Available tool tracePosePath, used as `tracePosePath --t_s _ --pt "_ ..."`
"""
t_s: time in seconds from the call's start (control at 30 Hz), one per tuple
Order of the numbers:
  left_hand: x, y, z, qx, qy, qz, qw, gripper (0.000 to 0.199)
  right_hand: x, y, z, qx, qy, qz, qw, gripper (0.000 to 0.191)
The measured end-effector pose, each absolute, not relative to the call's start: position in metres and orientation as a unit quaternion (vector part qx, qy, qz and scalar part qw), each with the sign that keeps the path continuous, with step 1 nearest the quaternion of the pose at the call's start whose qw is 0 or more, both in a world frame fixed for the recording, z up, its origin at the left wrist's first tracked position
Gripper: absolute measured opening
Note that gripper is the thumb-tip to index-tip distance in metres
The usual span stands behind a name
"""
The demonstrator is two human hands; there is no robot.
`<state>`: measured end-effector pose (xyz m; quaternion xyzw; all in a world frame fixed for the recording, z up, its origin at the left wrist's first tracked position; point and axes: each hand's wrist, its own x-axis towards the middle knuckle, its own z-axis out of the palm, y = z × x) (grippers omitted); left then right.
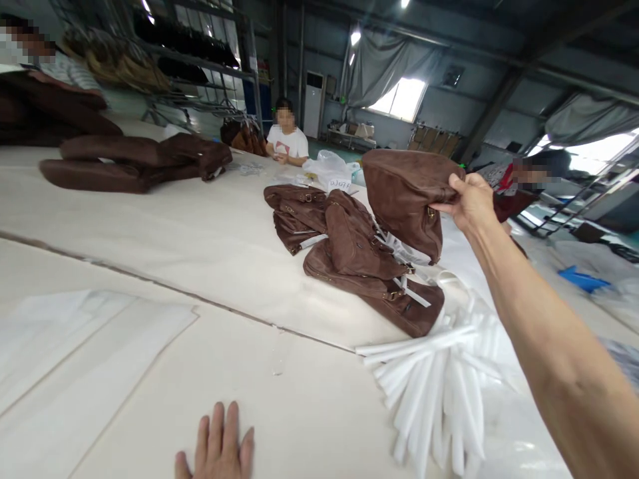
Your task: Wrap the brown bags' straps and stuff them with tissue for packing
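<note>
A person's left hand (pixel 217 442) lies flat on a cream-covered bench (pixel 150 392), fingers (pixel 217 426) spread and empty, while the outstretched right hand (pixel 466 203) grips a brown suede handbag (pixel 402 196), fingers curled round its edge, holding it above the bench. Below it, more brown suede handbags (pixel 357 256) lie piled beside a fan of white foam tubes (pixel 429 392).

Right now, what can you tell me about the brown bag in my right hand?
The brown bag has a soft, suede-like surface and a rounded, slouching shape, with a small metal buckle low on one side. Your right hand grips it by one edge and lifts it, tilted, above the table, just right of a pile of similar bags. Only the hand clearly touches it.
</note>
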<state>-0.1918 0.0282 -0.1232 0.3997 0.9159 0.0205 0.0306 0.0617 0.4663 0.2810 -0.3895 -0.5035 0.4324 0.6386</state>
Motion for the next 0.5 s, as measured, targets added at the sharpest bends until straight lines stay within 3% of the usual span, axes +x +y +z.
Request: tracePosePath --t_s 0.27,0.4,0.5 --pt "-0.181 0.031 -0.103 0.410 0.903 0.119 0.042 0.062 0.065 0.346 0.349 -0.321 -0.583 0.456 0.591 0.027" --pt "-0.185 0.030 -0.101 0.406 0.877 0.232 0.109 0.062 0.062 0.274 0.322 -0.302 -0.622 0.439 0.575 0.028" --pt "-0.201 0.026 -0.092 0.371 0.821 0.361 0.238 0.055 0.068 0.210 0.268 -0.343 -0.647 0.411 0.543 0.030"
